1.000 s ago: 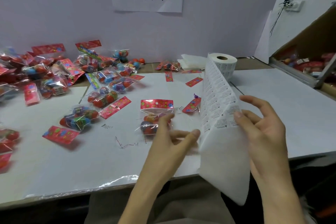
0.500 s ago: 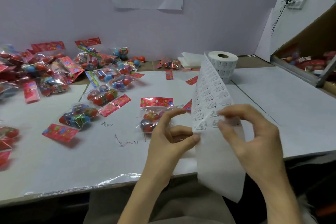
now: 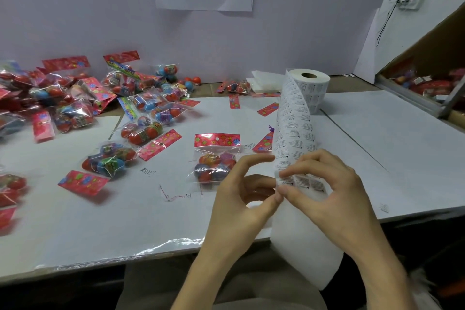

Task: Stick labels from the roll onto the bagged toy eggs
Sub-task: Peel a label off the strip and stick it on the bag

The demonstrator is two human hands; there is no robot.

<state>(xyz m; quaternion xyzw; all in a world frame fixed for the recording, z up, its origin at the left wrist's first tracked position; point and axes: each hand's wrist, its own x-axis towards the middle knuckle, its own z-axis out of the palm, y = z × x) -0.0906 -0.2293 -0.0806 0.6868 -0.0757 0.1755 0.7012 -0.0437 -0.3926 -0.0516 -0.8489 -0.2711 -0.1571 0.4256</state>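
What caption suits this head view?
Right hand pinches white label strip, left hand touches its edge, beside clear bag of toy eggs.

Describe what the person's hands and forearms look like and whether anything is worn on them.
The left hand and the right hand are bare: no gloves, rings or watch show. Both forearms are uncovered to the picture's lower edge, no sleeve in view. A pale fluffy fringe lies beside the right one; whether it is clothing cannot be told.
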